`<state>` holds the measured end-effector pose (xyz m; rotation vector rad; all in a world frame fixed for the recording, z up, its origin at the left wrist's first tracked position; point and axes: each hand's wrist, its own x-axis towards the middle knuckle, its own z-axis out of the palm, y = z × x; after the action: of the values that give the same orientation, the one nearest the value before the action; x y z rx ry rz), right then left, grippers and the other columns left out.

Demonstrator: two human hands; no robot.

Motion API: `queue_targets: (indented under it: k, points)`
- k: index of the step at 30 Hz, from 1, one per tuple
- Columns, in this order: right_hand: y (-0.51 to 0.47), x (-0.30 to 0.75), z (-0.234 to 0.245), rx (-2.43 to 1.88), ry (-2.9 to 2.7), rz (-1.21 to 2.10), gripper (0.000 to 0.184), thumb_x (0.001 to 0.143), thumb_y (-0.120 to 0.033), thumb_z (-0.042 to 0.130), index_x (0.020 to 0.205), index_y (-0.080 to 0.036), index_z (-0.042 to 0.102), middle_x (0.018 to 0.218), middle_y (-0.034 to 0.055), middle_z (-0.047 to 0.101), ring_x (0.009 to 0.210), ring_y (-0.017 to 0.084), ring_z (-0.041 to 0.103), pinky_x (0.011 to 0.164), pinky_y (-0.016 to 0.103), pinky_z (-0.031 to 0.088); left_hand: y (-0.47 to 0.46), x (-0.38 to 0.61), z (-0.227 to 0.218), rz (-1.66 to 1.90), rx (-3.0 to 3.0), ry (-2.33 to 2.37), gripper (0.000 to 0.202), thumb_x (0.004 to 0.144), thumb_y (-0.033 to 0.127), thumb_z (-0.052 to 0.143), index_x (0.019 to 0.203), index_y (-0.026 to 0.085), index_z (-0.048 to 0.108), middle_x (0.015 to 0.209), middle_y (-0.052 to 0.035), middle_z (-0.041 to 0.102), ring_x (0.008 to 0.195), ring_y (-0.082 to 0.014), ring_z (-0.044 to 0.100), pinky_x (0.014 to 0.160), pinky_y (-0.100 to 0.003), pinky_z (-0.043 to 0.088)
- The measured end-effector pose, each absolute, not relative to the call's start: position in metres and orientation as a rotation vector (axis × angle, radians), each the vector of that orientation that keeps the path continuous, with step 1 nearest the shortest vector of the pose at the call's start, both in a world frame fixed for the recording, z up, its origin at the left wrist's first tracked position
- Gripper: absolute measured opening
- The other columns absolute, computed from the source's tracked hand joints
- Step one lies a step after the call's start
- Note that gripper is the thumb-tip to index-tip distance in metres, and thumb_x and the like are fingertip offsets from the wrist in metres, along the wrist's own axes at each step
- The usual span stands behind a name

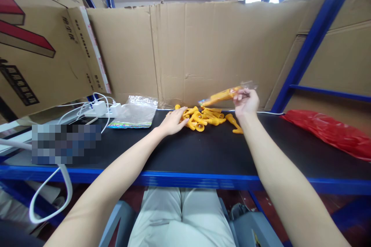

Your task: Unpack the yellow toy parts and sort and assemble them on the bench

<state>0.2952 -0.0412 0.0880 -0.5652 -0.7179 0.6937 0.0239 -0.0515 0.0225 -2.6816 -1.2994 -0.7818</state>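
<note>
A heap of small yellow plastic pieces lies at the back of the black table. My left hand rests on the left side of the heap, fingers curled over some pieces. Whether it grips one is hidden. My right hand is raised above the heap's right side. It pinches the end of a clear plastic bag with a yellow piece inside, held roughly level and pointing left.
A stack of clear plastic bags lies left of the heap. White chargers and cables sit at the back left. A red plastic bag lies at the right. Cardboard sheets wall the back, between blue rack posts.
</note>
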Motion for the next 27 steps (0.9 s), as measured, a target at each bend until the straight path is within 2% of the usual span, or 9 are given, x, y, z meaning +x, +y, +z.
queue_targets:
  k: [5, 8, 11, 14, 17, 21, 27]
  points:
    - [-0.048, 0.287, 0.082, -0.549, -0.881, 0.953, 0.032, 0.082, -0.023, 0.040, 0.050, -0.020, 0.036, 0.042, -0.0065, 0.025, 0.040, 0.007, 0.031, 0.050, 0.022, 0.042, -0.046, 0.021, 0.023, -0.923, -2.568, -1.308, 0.069, 0.088, 0.041, 0.041, 0.146, 0.013, 0.015, 0.149, -0.0145, 0.030, 0.134, -0.0249, 0.035, 0.107, -0.041, 0.032]
    - [-0.047, 0.279, 0.074, -0.548, -0.965, 1.024, 0.031, 0.081, -0.023, 0.041, 0.051, -0.021, 0.035, 0.043, -0.0066, 0.023, 0.040, 0.007, 0.029, 0.053, 0.023, 0.044, -0.046, 0.020, 0.023, -0.915, -2.552, -1.298, 0.070, 0.088, 0.039, 0.043, 0.147, 0.017, 0.013, 0.153, -0.0120, 0.021, 0.136, -0.0248, 0.031, 0.106, -0.039, 0.035]
    - [-0.046, 0.270, 0.065, -0.539, -1.011, 1.140, 0.028, 0.079, -0.023, 0.042, 0.052, -0.021, 0.035, 0.043, -0.0068, 0.023, 0.040, 0.007, 0.027, 0.053, 0.023, 0.043, -0.049, 0.019, 0.024, -0.865, -2.573, -1.334, 0.061, 0.090, 0.036, 0.041, 0.146, 0.025, 0.020, 0.154, -0.0074, 0.018, 0.128, -0.0258, 0.043, 0.099, -0.038, 0.043]
    - [-0.045, 0.265, 0.060, -0.493, -0.990, 1.265, 0.026, 0.075, -0.022, 0.045, 0.052, -0.021, 0.033, 0.042, -0.0073, 0.023, 0.039, 0.006, 0.027, 0.052, 0.021, 0.042, -0.050, 0.018, 0.024, -0.824, -2.610, -1.360, 0.052, 0.091, 0.035, 0.039, 0.142, 0.030, 0.030, 0.153, -0.0038, 0.024, 0.122, -0.0253, 0.050, 0.096, -0.039, 0.046]
    - [-0.042, 0.265, 0.056, -0.412, -0.909, 1.342, 0.026, 0.070, -0.020, 0.049, 0.051, -0.020, 0.031, 0.040, -0.0077, 0.024, 0.037, 0.005, 0.025, 0.045, 0.018, 0.037, -0.048, 0.016, 0.023, -0.845, -2.668, -1.340, 0.057, 0.088, 0.036, 0.044, 0.142, 0.029, 0.030, 0.152, -0.0036, 0.026, 0.128, -0.0255, 0.044, 0.101, -0.040, 0.042]
    - [-0.036, 0.268, 0.053, -0.308, -0.784, 1.374, 0.025, 0.067, -0.016, 0.047, 0.051, -0.020, 0.028, 0.039, -0.0075, 0.026, 0.034, 0.004, 0.024, 0.038, 0.016, 0.030, -0.043, 0.017, 0.018, -0.924, -2.771, -1.283, 0.071, 0.082, 0.032, 0.053, 0.146, 0.027, 0.022, 0.154, -0.0073, 0.017, 0.134, -0.0283, 0.035, 0.104, -0.044, 0.038]
    - [-0.036, 0.269, 0.053, -0.308, -0.762, 1.423, 0.026, 0.068, -0.016, 0.047, 0.053, -0.020, 0.027, 0.039, -0.0085, 0.025, 0.035, 0.005, 0.028, 0.044, 0.018, 0.040, -0.034, 0.016, 0.009, -1.135, -2.840, -1.108, 0.070, 0.082, 0.014, 0.046, 0.145, 0.028, 0.023, 0.153, -0.0085, 0.019, 0.136, -0.0258, 0.032, 0.107, -0.045, 0.035]
